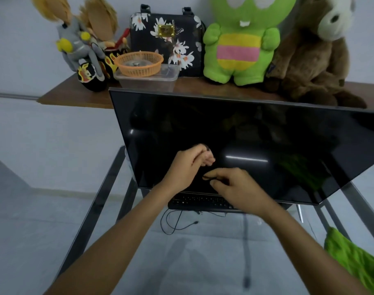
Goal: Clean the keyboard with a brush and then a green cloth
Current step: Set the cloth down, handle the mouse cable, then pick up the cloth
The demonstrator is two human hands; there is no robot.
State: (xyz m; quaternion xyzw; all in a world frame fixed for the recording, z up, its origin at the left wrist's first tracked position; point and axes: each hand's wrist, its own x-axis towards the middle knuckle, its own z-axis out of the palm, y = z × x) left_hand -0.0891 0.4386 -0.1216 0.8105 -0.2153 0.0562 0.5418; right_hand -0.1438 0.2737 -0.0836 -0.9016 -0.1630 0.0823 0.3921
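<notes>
A black keyboard [199, 202] lies on the glass table under the lower edge of a dark monitor [245, 128], mostly hidden by it and by my right hand. My left hand [188, 167] is raised before the screen, fingers curled, with a small dark tip [207, 148] poking out above them. Just below and to the right, my right hand [237, 188] pinches a thin black object [209, 178] that is hard to make out against the screen. I cannot tell whether it is the brush. A crumpled green cloth [356, 256] rests at the table's right edge.
A thin black cable [175, 224] loops on the glass table [203, 262] in front of the keyboard. Behind the monitor, a wooden shelf [75, 96] carries soft toys, a floral bag [166, 41], an orange basket [139, 62] on a clear box, and a green plush [239, 43].
</notes>
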